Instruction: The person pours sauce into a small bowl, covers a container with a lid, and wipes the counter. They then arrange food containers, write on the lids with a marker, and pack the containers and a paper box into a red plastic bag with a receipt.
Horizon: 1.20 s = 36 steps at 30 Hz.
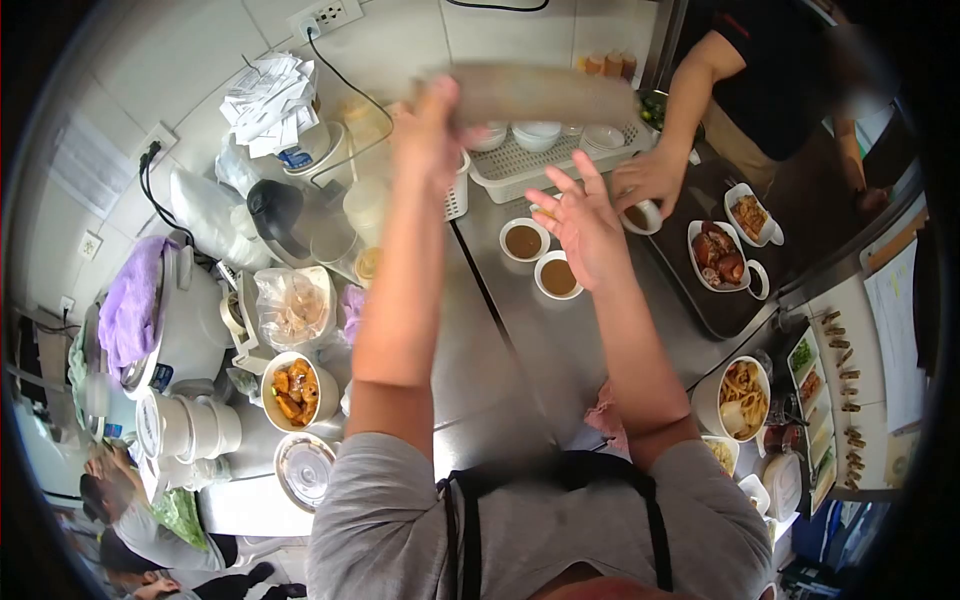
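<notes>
My left hand [428,130] is raised at the upper middle, its fingers wrapped round one end of a long, blurred grey-brown object [540,95]. This object stretches right, above a perforated basket [510,183] of white bowls. My right hand [585,225] is empty with its fingers spread, just over the counter. Beside it are two white cups of brown sauce, one [524,240] behind and the other [558,276] nearer me. A co-worker's hand [650,180] touches a third small cup [641,217], close to my right fingers but apart from them.
A dark tray [712,310] at the right holds a meat dish [716,255]. A noodle bowl [742,398] stands nearer me. On the left are a bowl of orange food [296,390], a lidded bowl [306,470] and stacked containers [190,425].
</notes>
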Each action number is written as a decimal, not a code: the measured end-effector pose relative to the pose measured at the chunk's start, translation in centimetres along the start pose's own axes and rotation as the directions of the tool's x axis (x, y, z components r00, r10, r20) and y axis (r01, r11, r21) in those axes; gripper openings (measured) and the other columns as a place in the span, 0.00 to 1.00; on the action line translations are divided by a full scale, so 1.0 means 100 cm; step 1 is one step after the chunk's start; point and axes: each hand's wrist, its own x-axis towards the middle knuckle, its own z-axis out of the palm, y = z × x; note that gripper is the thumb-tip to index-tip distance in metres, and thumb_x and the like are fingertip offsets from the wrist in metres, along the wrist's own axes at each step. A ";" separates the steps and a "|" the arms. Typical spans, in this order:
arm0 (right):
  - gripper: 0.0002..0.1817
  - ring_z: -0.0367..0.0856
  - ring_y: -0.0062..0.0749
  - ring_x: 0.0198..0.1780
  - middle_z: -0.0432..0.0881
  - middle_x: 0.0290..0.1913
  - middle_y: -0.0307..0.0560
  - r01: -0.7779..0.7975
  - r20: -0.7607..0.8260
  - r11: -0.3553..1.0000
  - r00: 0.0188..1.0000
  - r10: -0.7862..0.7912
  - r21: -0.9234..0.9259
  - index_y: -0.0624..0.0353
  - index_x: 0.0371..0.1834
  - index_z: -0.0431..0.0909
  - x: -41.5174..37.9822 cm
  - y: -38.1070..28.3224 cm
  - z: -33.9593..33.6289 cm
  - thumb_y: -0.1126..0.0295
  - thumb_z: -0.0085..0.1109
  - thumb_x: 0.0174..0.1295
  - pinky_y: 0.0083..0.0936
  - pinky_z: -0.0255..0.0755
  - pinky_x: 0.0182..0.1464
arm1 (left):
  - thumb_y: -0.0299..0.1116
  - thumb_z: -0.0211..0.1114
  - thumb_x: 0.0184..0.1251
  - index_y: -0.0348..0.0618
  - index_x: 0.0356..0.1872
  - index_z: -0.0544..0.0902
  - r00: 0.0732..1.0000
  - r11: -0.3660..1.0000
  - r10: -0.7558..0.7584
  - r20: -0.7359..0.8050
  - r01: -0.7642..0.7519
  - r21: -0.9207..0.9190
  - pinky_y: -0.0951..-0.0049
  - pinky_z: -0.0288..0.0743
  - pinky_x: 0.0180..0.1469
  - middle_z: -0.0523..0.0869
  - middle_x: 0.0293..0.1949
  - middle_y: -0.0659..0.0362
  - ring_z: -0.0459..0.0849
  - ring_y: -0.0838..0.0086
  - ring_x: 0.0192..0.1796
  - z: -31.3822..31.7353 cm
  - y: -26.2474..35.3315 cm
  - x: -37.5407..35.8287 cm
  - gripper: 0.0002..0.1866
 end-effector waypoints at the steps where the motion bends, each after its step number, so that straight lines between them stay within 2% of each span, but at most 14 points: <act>1: 0.29 0.68 0.33 0.50 0.63 0.54 0.51 0.014 0.079 0.999 0.997 -0.010 -0.050 0.58 0.59 0.51 -0.006 -0.006 0.004 0.66 0.50 0.56 0.27 0.62 0.50 | 0.38 0.64 0.50 0.37 0.44 0.67 0.983 0.985 0.162 -0.085 -0.156 0.074 0.66 0.76 0.29 0.75 0.41 0.55 0.77 0.69 0.38 0.002 0.020 0.013 0.23; 3: 0.29 0.71 0.27 0.45 0.64 0.52 0.50 -0.014 0.220 0.989 0.974 0.046 -0.144 0.59 0.59 0.52 -0.020 -0.006 0.002 0.70 0.52 0.55 0.23 0.65 0.46 | 0.39 0.67 0.45 0.33 0.43 0.67 0.907 0.874 0.408 -0.107 -0.354 0.332 0.65 0.74 0.36 0.75 0.41 0.52 0.76 0.67 0.39 0.003 0.044 0.039 0.27; 6: 0.27 0.71 0.21 0.42 0.66 0.50 0.48 -0.102 0.308 0.954 0.932 0.191 -0.282 0.58 0.57 0.55 -0.049 0.024 -0.020 0.74 0.53 0.54 0.18 0.66 0.42 | 0.41 0.68 0.43 0.34 0.45 0.68 0.705 0.257 0.704 0.085 -0.365 0.895 0.67 0.71 0.43 0.77 0.40 0.50 0.77 0.63 0.41 -0.018 0.043 0.092 0.30; 9: 0.25 0.70 0.20 0.41 0.68 0.47 0.47 -0.240 0.240 0.883 0.903 0.355 -0.402 0.59 0.56 0.58 -0.072 0.043 -0.041 0.74 0.52 0.54 0.18 0.67 0.42 | 0.41 0.70 0.37 0.31 0.46 0.66 0.806 0.151 0.584 0.093 -0.220 0.964 0.69 0.68 0.48 0.76 0.40 0.46 0.75 0.58 0.44 -0.035 0.028 0.115 0.35; 13: 0.22 0.70 0.18 0.40 0.71 0.43 0.44 -0.271 0.135 0.802 0.908 0.396 -0.532 0.60 0.53 0.62 -0.083 0.058 -0.059 0.72 0.53 0.54 0.17 0.66 0.42 | 0.46 0.69 0.38 0.33 0.49 0.67 0.891 0.120 0.453 -0.044 -0.012 0.993 0.69 0.69 0.47 0.77 0.43 0.48 0.76 0.62 0.45 -0.081 -0.002 0.151 0.37; 16: 0.20 0.71 0.21 0.34 0.74 0.38 0.41 -0.255 0.070 0.763 0.928 0.365 -0.594 0.60 0.48 0.68 -0.074 0.070 -0.070 0.67 0.56 0.51 0.18 0.67 0.39 | 0.46 0.66 0.42 0.35 0.50 0.66 0.859 0.229 0.496 -0.127 0.011 0.973 0.67 0.69 0.46 0.75 0.44 0.46 0.75 0.58 0.46 -0.094 -0.004 0.149 0.35; 18: 0.20 0.73 0.25 0.32 0.75 0.37 0.43 -0.118 0.148 0.619 0.920 0.362 -0.776 0.59 0.47 0.68 -0.068 0.077 -0.053 0.67 0.57 0.49 0.19 0.68 0.37 | 0.48 0.63 0.48 0.36 0.54 0.63 0.994 0.368 0.092 -0.053 0.016 0.930 0.66 0.67 0.51 0.69 0.51 0.40 0.75 0.52 0.46 -0.078 0.035 0.120 0.36; 20: 0.24 0.74 0.35 0.37 0.74 0.40 0.48 0.048 0.260 0.423 0.849 0.460 -0.905 0.54 0.48 0.68 -0.068 0.076 -0.015 0.68 0.59 0.45 0.23 0.68 0.42 | 0.46 0.63 0.48 0.34 0.53 0.64 0.962 -0.067 0.142 0.234 -0.227 0.972 0.65 0.69 0.46 0.73 0.46 0.39 0.74 0.58 0.48 -0.076 0.065 0.093 0.34; 22: 0.27 0.70 0.40 0.46 0.72 0.44 0.48 0.345 0.491 0.383 0.771 0.406 -0.857 0.51 0.50 0.67 -0.080 0.103 0.019 0.66 0.61 0.42 0.28 0.64 0.49 | 0.44 0.63 0.48 0.35 0.51 0.67 0.994 0.112 -0.009 0.106 -0.104 0.988 0.66 0.70 0.45 0.73 0.46 0.40 0.75 0.53 0.46 -0.042 0.105 0.027 0.31; 25: 0.29 0.60 0.45 0.57 0.67 0.50 0.48 0.675 0.727 0.277 0.597 0.340 -0.684 0.48 0.53 0.65 -0.097 0.150 0.067 0.65 0.60 0.43 0.39 0.54 0.57 | 0.44 0.59 0.51 0.37 0.50 0.69 0.963 0.022 -0.153 0.221 -0.220 0.975 0.63 0.66 0.49 0.71 0.49 0.42 0.72 0.52 0.49 -0.053 0.140 -0.039 0.27; 28: 0.31 0.54 0.46 0.61 0.64 0.54 0.48 0.844 0.841 0.120 0.487 0.236 -0.522 0.47 0.56 0.62 -0.108 0.198 0.092 0.70 0.56 0.43 0.46 0.48 0.60 | 0.45 0.55 0.54 0.39 0.49 0.70 0.884 -0.035 -0.317 0.344 -0.374 0.927 0.60 0.62 0.53 0.69 0.52 0.43 0.69 0.51 0.53 -0.058 0.169 -0.088 0.24; 29: 0.31 0.53 0.47 0.62 0.63 0.55 0.47 0.878 0.868 0.054 0.458 0.192 -0.476 0.47 0.56 0.61 -0.107 0.209 0.098 0.72 0.55 0.44 0.48 0.46 0.60 | 0.46 0.61 0.51 0.46 0.53 0.67 0.914 -0.074 -0.318 0.254 -0.290 0.954 0.71 0.69 0.45 0.73 0.48 0.53 0.74 0.67 0.46 -0.068 0.174 -0.106 0.29; 32: 0.25 0.57 0.44 0.59 0.65 0.52 0.46 0.888 0.868 -0.041 0.457 0.192 -0.459 0.46 0.55 0.63 -0.101 0.224 0.105 0.71 0.48 0.49 0.53 0.47 0.58 | 0.43 0.62 0.50 0.45 0.53 0.67 0.906 -0.086 -0.300 0.298 -0.337 0.938 0.71 0.68 0.46 0.73 0.49 0.54 0.73 0.67 0.46 -0.089 0.196 -0.160 0.29; 36: 0.29 0.62 0.42 0.53 0.67 0.46 0.45 0.779 0.750 -0.025 0.611 0.254 -0.627 0.48 0.54 0.64 -0.102 0.206 0.097 0.70 0.55 0.42 0.49 0.50 0.57 | 0.39 0.61 0.52 0.43 0.54 0.65 0.959 -0.069 -0.282 0.012 -0.033 0.997 0.70 0.66 0.48 0.71 0.50 0.56 0.73 0.65 0.47 -0.130 0.238 -0.229 0.28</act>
